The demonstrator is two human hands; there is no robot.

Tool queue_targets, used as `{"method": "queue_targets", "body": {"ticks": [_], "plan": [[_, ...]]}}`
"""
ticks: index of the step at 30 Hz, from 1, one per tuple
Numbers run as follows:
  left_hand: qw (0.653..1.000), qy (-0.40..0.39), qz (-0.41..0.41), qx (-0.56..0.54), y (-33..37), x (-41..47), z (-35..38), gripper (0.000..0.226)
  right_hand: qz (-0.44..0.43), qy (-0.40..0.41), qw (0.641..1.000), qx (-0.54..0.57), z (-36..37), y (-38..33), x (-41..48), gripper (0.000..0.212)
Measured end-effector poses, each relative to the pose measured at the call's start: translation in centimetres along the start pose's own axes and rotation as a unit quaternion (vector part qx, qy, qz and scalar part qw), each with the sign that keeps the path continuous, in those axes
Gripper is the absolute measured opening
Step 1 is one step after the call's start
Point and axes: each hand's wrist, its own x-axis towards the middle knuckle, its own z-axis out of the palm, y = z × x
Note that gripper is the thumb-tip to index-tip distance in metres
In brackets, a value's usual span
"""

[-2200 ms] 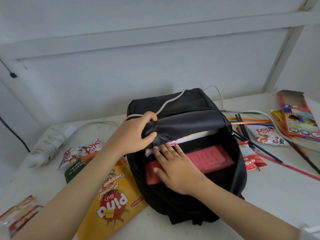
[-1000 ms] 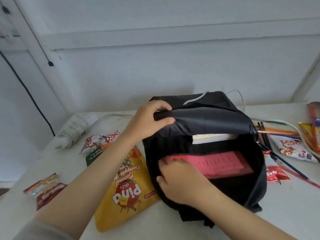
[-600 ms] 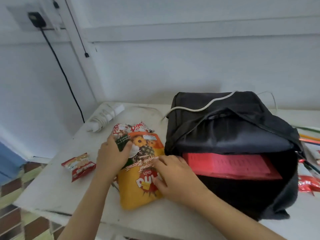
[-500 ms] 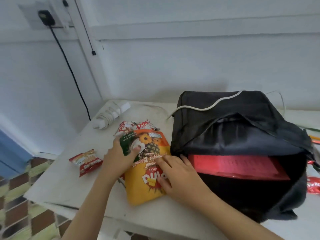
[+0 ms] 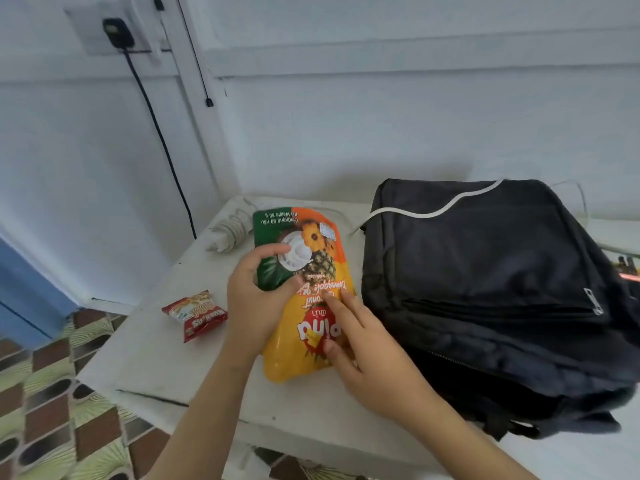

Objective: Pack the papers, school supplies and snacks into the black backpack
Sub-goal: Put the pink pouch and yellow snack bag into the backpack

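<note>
The black backpack [image 5: 485,289] lies on the white table [image 5: 149,362] at the right, its flap down over the opening, so the contents are hidden. Left of it, the yellow Pina pineapple biscuit bag [image 5: 304,237] is tilted up off the table. My left hand [image 5: 256,306] grips its green upper left part between thumb and fingers. My right hand [image 5: 360,344] holds the bag's lower right side, fingers spread over the red logo. A small red snack packet [image 5: 194,315] lies on the table to the left.
A white power strip [image 5: 232,230] sits at the table's back left corner, with a black cord [image 5: 156,123] running up the wall to a socket. A white cable [image 5: 433,211] drapes over the backpack. Pencils [image 5: 627,268] show at the far right. The table's front-left edge drops to a tiled floor.
Both hands left the backpack and took hold of the yellow biscuit bag, lifting its top end. The backpack flap has fallen shut over the red folder. The view swung left.
</note>
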Motion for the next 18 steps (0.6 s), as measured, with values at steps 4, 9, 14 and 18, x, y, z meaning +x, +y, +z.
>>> {"method": "queue_targets", "body": {"ticks": [4,9,14,18], "plan": [[0.999,0.022,0.008,-0.037,2.4,1.2,-1.6,0.040,-0.017,0.063,0.994,0.086,-0.2,-1.5,-0.1,0.056],[0.994,0.024,0.000,-0.106,5.3,2.0,-3.3,0.039,-0.019,0.179,0.974,0.137,-1.3,-2.2,0.8,0.054],[0.985,-0.054,-0.027,-0.162,6.4,2.0,-3.2,0.039,-0.100,0.117,0.926,0.344,-5.3,-2.5,1.6,0.057],[0.977,-0.098,-0.032,-0.189,6.4,1.9,-1.4,0.040,-0.074,0.077,0.848,0.520,-7.0,-2.3,1.3,0.065]]}}
